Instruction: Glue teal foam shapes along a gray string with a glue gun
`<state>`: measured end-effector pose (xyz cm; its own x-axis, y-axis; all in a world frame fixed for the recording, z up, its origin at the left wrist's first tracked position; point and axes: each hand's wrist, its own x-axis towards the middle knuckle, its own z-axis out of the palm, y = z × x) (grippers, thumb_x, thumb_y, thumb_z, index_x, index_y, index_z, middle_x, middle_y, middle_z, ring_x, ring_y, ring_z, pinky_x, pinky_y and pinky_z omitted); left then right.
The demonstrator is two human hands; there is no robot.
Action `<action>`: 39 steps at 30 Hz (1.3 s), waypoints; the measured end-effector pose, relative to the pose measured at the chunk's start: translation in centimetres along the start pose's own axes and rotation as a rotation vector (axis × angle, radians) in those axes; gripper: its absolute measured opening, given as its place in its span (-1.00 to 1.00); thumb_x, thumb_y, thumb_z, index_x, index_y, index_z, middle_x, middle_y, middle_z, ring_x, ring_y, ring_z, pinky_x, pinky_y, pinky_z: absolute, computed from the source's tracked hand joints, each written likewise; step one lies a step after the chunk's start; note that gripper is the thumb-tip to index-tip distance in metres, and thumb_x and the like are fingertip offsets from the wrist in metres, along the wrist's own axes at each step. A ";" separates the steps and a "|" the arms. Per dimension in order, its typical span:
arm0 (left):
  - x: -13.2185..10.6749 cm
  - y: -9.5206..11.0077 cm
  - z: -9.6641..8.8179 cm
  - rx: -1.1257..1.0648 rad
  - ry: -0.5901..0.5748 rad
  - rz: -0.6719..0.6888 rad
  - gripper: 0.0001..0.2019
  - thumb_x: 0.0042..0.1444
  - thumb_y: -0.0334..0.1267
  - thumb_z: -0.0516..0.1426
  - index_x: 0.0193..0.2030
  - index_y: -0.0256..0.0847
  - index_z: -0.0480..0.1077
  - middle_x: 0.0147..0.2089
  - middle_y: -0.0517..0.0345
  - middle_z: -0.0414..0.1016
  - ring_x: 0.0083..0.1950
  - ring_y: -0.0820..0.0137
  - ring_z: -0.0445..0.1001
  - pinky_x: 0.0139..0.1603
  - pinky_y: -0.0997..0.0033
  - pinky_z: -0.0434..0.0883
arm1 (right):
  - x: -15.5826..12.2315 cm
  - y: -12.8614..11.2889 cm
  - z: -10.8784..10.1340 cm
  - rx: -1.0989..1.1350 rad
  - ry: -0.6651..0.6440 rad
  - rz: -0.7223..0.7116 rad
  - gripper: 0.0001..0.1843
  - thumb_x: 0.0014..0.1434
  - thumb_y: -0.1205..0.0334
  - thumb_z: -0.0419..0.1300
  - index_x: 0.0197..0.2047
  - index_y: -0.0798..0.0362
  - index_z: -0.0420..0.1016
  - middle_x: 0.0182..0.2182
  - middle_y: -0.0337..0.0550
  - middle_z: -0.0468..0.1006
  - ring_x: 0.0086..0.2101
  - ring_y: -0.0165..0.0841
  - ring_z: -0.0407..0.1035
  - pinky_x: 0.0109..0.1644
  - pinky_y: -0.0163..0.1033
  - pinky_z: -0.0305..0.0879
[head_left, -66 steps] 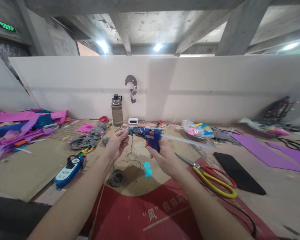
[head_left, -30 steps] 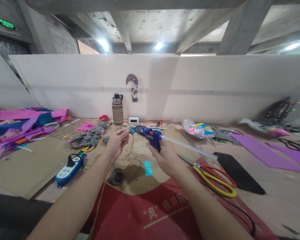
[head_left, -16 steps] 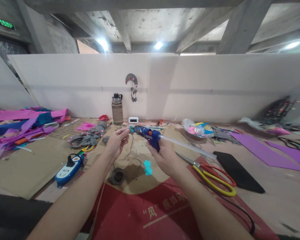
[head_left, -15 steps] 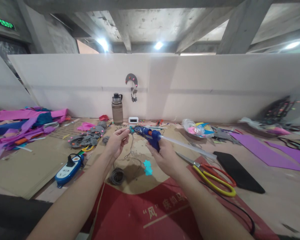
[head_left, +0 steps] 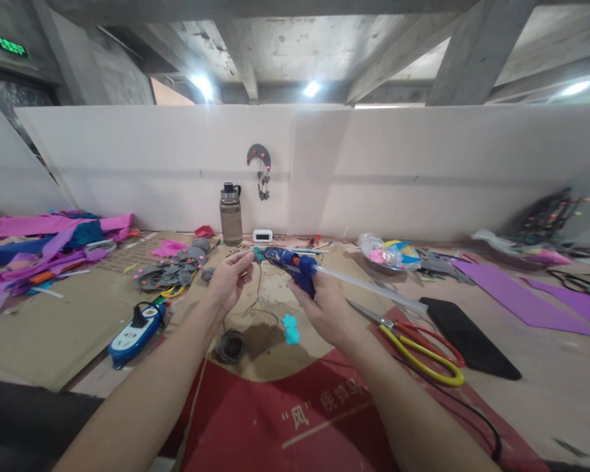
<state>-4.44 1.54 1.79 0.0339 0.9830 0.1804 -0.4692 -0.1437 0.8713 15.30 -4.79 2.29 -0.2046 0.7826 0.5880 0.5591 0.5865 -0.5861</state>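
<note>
My right hand [head_left: 324, 305] is wrapped round a blue glue gun [head_left: 302, 272], with a long clear glue stick [head_left: 368, 287] jutting from its back toward the right. My left hand [head_left: 233, 278] pinches a small teal piece [head_left: 258, 254] right at the gun's nozzle; its exact shape is too small to make out. Grey cord [head_left: 260, 288] trails down from that piece to a coil [head_left: 230, 346] on the brown paper. Two light-blue flower-shaped cutouts [head_left: 290, 329] lie below the gun, between my forearms.
Scissors with red and yellow handles [head_left: 423, 354] and a black phone-like slab [head_left: 469, 337] lie at right. At left are a power strip [head_left: 136, 335], grey scraps [head_left: 172, 272] and coloured felt [head_left: 63, 246]. A bottle [head_left: 231, 219] and small clock [head_left: 262, 236] stand by the white partition [head_left: 177, 157].
Almost nothing differs. Both hands keep the same hold, with the glue gun's nozzle still at the teal piece.
</note>
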 end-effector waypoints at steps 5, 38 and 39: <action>0.1 0.1 -0.1 -0.027 0.012 -0.019 -0.72 -0.23 -0.24 0.34 -0.36 -0.31 0.44 -0.57 0.29 0.28 -0.59 0.66 0.21 -0.68 0.70 0.10 | 0.1 0.3 -0.2 0.165 -0.003 0.095 -0.76 0.15 0.09 0.07 -0.21 0.07 0.36 -0.36 -0.11 0.48 -0.41 -0.33 0.33 -0.31 -0.22 0.26; -0.9 -0.1 1.3 0.269 0.001 0.174 -0.78 -0.17 -0.21 0.28 -0.39 -0.28 0.43 -0.57 0.25 0.32 -0.62 0.61 0.13 -0.63 0.58 0.03 | 2.2 2.1 2.7 0.493 0.159 0.334 -0.65 0.03 -0.01 0.13 -0.20 0.05 0.26 -0.23 -0.07 0.46 -0.24 -0.33 0.37 -0.16 -0.17 0.30; -1.0 -0.2 1.5 0.305 0.007 0.201 -0.79 -0.16 -0.22 0.27 -0.39 -0.27 0.44 -0.57 0.25 0.32 -0.61 0.60 0.14 -0.62 0.58 0.05 | 2.4 1.1 3.4 0.638 0.114 0.346 -0.62 0.03 0.00 0.14 -0.15 0.03 0.22 -0.19 -0.08 0.46 -0.22 -0.35 0.38 -0.16 -0.20 0.31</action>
<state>-3.11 0.41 2.12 -0.0388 0.9321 0.3601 -0.1815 -0.3610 0.9147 12.65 -1.60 1.14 0.0031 0.9387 0.3446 -0.0075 0.3446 -0.9387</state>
